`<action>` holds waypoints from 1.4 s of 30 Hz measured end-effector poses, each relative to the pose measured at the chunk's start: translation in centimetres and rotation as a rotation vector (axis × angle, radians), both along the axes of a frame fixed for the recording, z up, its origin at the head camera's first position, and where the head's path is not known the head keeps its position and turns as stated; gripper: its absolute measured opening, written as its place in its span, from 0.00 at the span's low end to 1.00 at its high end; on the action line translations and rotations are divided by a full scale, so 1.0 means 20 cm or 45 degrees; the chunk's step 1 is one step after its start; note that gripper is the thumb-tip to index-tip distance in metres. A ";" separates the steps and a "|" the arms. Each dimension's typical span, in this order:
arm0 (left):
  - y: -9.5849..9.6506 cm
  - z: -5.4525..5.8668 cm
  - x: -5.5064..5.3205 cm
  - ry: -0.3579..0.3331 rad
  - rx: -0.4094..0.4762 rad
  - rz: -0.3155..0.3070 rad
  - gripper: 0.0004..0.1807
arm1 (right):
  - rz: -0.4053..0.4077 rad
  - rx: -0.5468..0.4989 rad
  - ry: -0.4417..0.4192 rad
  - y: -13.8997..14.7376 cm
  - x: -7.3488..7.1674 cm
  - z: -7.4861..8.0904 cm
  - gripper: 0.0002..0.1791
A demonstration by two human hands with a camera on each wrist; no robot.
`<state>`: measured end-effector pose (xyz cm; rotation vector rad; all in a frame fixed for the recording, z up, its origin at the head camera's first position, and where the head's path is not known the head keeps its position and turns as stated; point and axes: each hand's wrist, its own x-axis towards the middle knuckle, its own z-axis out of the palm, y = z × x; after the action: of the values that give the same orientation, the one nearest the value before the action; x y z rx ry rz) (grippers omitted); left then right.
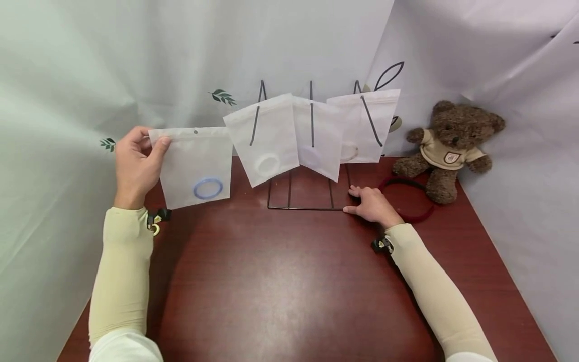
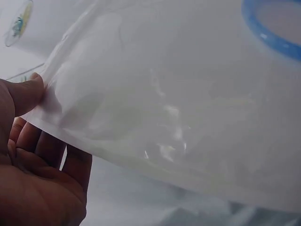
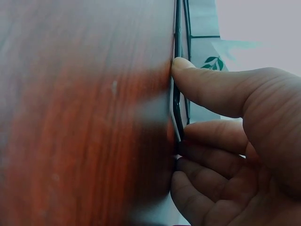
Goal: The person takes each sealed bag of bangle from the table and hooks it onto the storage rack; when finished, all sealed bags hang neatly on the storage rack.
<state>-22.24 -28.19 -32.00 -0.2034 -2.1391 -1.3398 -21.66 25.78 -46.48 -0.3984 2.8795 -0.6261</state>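
My left hand (image 1: 137, 166) pinches the upper left corner of a translucent white zip bag (image 1: 190, 156) between thumb and fingers. A blue bangle (image 1: 195, 189) shows inside, near the bag's bottom; it also appears at the top right of the left wrist view. The bag is held up left of a black wire display rack (image 1: 312, 208), whose hooks carry three similar bags: a left one (image 1: 276, 130) with a whitish ring, a middle one (image 1: 323, 125) with a pale purple ring, and a right one (image 1: 346, 118) with a beige ring. My right hand (image 1: 373, 203) grips the rack's front right base corner.
A brown teddy bear (image 1: 445, 136) in a beige shirt sits at the back right. Beside it a dark red hoop (image 1: 422, 217) lies on the reddish-brown table (image 1: 271, 281). Pale patterned cloth (image 1: 181, 60) walls the table at the back and sides.
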 end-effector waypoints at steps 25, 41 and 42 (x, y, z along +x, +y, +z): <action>0.29 -0.03 0.32 0.254 0.067 -0.281 0.07 | -0.026 -0.004 -0.035 0.00 0.00 -0.01 0.40; 0.65 -0.10 0.22 0.239 0.202 -0.506 0.07 | -0.019 0.004 -0.028 0.00 -0.02 -0.01 0.40; 0.67 -0.10 0.21 0.233 0.207 -0.519 0.07 | -0.021 0.002 -0.028 0.00 -0.02 -0.01 0.40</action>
<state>-17.99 -14.72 -34.04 -0.6976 -1.8874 -1.6422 -21.96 25.81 -46.61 -0.3651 2.8648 -0.6273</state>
